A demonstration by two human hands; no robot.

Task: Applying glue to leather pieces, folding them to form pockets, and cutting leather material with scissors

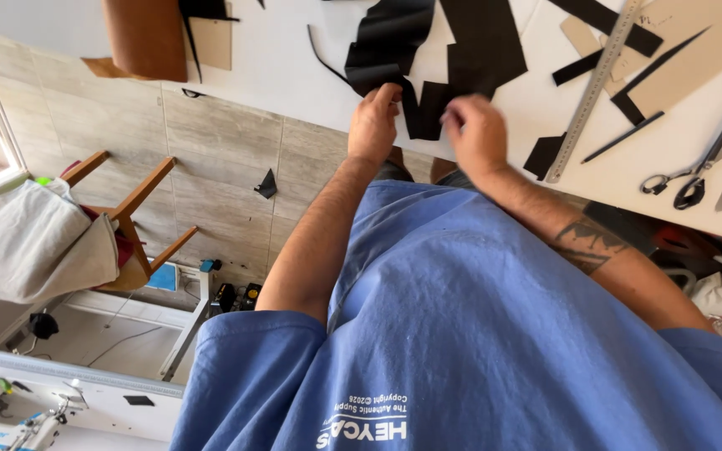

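Now left hand (373,125) pinches floppy, jagged black leather piece (425,113); right hand (478,135) touches.

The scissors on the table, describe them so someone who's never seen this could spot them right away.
Start at the white table and go to the long metal ruler lying at a slant. The scissors lie just beyond it, away from both hands, near the table's edge: closed silver blades with dark handle loops, unlike the flat black and tan cut pieces around them.

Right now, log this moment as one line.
left hand: grips flat black cut sheet piece | right hand: blurred, on it | white table: long steel ruler, metal scissors right of hands
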